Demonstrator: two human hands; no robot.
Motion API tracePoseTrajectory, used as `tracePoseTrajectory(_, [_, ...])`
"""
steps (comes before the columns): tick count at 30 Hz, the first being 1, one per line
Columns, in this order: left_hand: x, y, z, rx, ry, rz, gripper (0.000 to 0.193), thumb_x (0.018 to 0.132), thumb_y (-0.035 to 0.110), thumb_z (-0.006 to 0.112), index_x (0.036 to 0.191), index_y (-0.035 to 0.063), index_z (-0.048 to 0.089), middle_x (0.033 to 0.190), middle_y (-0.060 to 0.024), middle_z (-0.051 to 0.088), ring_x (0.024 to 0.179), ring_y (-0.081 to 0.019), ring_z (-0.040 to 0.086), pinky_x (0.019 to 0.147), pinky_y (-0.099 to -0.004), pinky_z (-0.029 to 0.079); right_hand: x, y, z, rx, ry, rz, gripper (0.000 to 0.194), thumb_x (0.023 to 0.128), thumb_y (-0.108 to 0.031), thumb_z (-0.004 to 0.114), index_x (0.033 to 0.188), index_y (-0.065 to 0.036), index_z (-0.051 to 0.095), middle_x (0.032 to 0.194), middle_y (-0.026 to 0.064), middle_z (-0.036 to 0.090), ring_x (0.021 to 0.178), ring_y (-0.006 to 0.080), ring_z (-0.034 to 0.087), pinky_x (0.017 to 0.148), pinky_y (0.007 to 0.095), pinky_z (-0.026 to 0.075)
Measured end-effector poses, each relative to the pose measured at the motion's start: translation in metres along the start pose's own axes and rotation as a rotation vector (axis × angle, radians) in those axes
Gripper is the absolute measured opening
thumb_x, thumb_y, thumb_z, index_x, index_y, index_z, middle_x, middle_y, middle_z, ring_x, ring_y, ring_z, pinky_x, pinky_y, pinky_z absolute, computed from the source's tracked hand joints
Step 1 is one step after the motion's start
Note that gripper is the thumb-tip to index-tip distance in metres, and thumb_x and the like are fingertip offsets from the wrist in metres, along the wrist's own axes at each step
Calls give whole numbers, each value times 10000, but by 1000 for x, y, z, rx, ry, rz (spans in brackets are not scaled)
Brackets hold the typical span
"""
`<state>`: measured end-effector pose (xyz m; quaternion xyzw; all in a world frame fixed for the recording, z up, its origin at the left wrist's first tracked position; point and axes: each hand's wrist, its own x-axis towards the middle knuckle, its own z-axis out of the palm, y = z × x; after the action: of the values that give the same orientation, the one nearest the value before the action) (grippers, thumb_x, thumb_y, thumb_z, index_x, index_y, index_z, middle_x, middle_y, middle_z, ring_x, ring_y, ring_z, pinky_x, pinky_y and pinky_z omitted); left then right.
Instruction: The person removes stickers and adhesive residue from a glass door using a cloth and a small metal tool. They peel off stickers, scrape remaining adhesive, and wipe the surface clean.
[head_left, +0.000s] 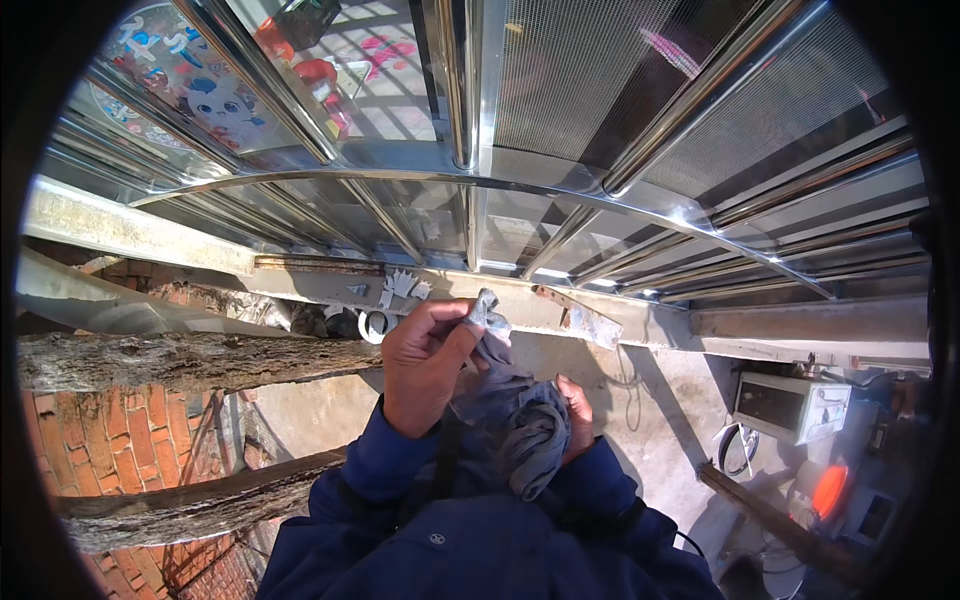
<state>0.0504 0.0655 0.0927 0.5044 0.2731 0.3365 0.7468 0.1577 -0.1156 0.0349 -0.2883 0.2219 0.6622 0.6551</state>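
Observation:
A grey cloth, twisted and bunched, is held in front of my chest between both hands. My left hand pinches its narrow upper end between thumb and fingers, near the window ledge. Lower down on the right, my right hand grips the thick, coiled part; most of that hand is hidden behind the cloth. Beyond the hands runs a concrete ledge. A scraper-like flat metal blade, stained white, lies on it right of the cloth. White paper-like scraps are scattered to the left.
Shiny metal window bars rise beyond the ledge, before glass and mesh screen. Weathered wooden beams cross at left above red brickwork. A white roll sits by my left hand. Far below right are a boxy appliance and an orange object.

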Motion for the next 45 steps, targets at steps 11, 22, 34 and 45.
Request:
tracePoseTrajectory(11, [30,-3,28,-19,107,75,221,959,37,622,1178,14,647,923,-46,713,761,-93,649,646,-243,491,-58,-36,-2,-514,-90,99,878,905,-484,665,1531,40,340,1438,229,538,1244,371,602,1064,449,496])
tracePoseTrajectory(22, [64,23,81,349,297,444,178,920,-61,659,1091,-29,698,860,44,635,741,-2,489,664,-176,407,-78,-61,8,-658,-28,-169,504,917,-125,718,1365,-11,517,1124,121,686,1053,219,653,920,364,532])
tracePoseTrajectory(34, [126,15,116,990,269,1024,253,830,-96,699,1063,0,717,874,-131,708,746,-217,680,685,-312,542,-78,-79,28,-856,-183,-392,793,875,-31,761,1547,-46,340,1360,50,542,1188,153,524,995,320,444])
tracePoseTrajectory(45, [128,10,124,1028,177,949,202,804,-57,729,989,14,687,996,-111,641,847,-318,673,722,-387,545,-70,-86,28,-730,-158,-385,457,900,-120,775,1292,-11,567,1140,47,638,1046,154,575,924,320,475])
